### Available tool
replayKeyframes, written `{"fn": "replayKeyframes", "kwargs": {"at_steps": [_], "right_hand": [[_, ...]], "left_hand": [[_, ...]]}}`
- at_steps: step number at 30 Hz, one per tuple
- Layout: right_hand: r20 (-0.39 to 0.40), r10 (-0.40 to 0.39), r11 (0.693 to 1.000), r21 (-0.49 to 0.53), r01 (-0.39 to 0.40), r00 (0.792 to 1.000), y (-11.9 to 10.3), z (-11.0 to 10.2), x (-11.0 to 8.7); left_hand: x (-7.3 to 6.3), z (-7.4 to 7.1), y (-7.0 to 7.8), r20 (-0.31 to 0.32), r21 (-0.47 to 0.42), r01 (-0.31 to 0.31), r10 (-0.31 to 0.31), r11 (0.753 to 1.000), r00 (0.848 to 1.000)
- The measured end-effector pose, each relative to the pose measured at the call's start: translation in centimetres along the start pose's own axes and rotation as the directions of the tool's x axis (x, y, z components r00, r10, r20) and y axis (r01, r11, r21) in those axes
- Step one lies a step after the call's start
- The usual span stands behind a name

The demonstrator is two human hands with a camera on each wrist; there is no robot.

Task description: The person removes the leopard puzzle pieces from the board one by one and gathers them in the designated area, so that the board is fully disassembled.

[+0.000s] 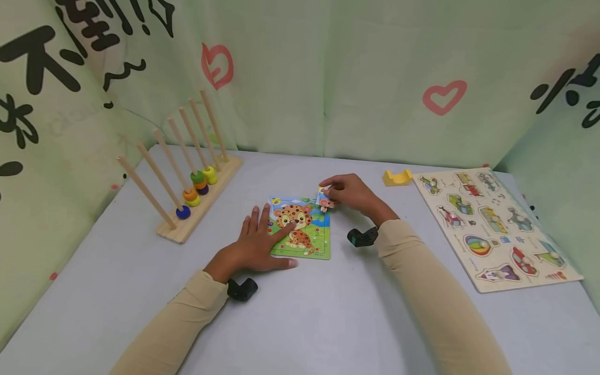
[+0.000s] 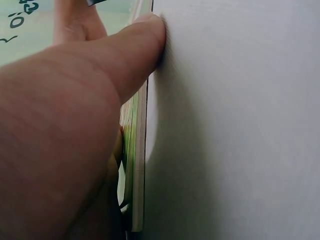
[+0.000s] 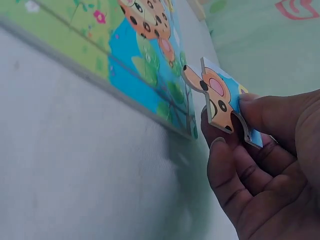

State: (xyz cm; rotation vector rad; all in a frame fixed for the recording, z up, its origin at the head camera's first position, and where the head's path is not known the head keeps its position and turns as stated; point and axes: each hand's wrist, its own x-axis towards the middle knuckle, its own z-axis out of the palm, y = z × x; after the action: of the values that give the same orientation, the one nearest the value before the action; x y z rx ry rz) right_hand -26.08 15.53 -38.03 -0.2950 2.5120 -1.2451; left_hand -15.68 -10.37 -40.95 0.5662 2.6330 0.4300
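Note:
A leopard jigsaw puzzle [image 1: 317,235] in a square tray lies on the table. My left hand [image 1: 255,245] is spread at its left side, index finger reaching over the leopard picture. In the left wrist view, the left thumb [image 2: 137,42] lies along the puzzle's near edge. Beyond the upper right corner, my right hand [image 1: 349,191] pinches a puzzle piece [image 3: 220,100] between thumb and fingers. Part of a spotted face with a pink ear is printed on the piece, against blue. The right wrist view shows it tilted and raised, apart from the puzzle.
On the left stands a wooden peg rack [image 1: 206,208] with coloured rings on several upright pegs. A yellow curved block [image 1: 397,178] sits at the back right. Beside it, a wooden picture board [image 1: 457,250] with several shaped pieces lies near the table's right edge. Pale green curtains enclose the table.

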Motion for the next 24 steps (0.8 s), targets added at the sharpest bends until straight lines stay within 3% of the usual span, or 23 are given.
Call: {"fn": "replayKeyframes", "kwargs": {"at_steps": [10,24], "right_hand": [[-0.014,0.025,0.999,-0.019,-0.025,1.000,1.4,-1.4,-1.0],[0.034,0.088,0.995,-0.052,-0.086,0.996,2.7,-2.7,-1.8]], "left_hand": [[-0.1,-0.1,0.1,-0.002,-0.001,-0.003,0.003,1.000,1.000],[-0.2,-0.1,0.1,-0.012,-0.002,-0.012,0.012,1.000,1.000]]}}
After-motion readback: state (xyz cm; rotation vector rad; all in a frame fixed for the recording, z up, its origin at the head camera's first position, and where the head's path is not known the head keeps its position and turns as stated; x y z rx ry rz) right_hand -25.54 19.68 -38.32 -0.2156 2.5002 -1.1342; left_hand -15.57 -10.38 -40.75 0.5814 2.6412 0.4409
